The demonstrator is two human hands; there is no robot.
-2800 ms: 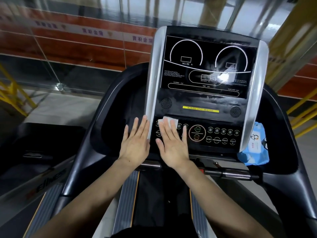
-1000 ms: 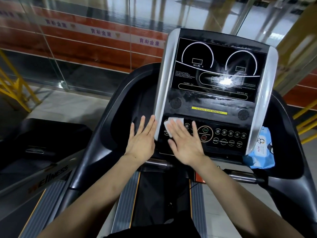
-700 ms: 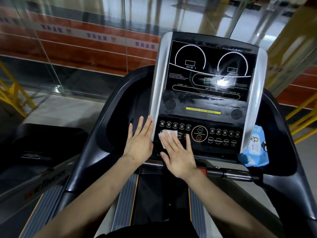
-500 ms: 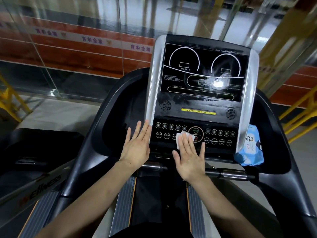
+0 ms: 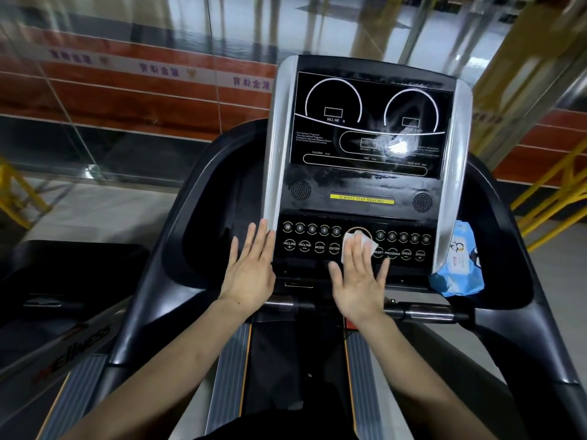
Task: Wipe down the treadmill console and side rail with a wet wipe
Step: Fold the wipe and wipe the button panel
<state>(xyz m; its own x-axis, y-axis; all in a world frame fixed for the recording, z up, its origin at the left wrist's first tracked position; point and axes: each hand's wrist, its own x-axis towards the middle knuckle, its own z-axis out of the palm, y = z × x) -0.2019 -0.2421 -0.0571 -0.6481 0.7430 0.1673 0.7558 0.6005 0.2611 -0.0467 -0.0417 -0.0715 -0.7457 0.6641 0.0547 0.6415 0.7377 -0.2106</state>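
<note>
- Right hand (image 5: 360, 281), fingers straight, presses a crumpled white wet wipe (image 5: 355, 244) flat on the glossy black console (image 5: 365, 185) button row, centre.
- Left hand (image 5: 251, 271) rests released, flat beside the console's silver left edge.
- Blue wipe pack (image 5: 459, 265) lies in the right tray.

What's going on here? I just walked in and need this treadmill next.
A person is cleaning the black treadmill console. Their right hand presses a white wet wipe flat over the round centre button in the button panel, fingers straight. Their left hand rests flat at the console's lower left edge, beside the silver trim. A blue pack of wipes sits in the right-hand tray. The screen above shows wet streaks; nothing shows the side rail wiped yet.
</note>
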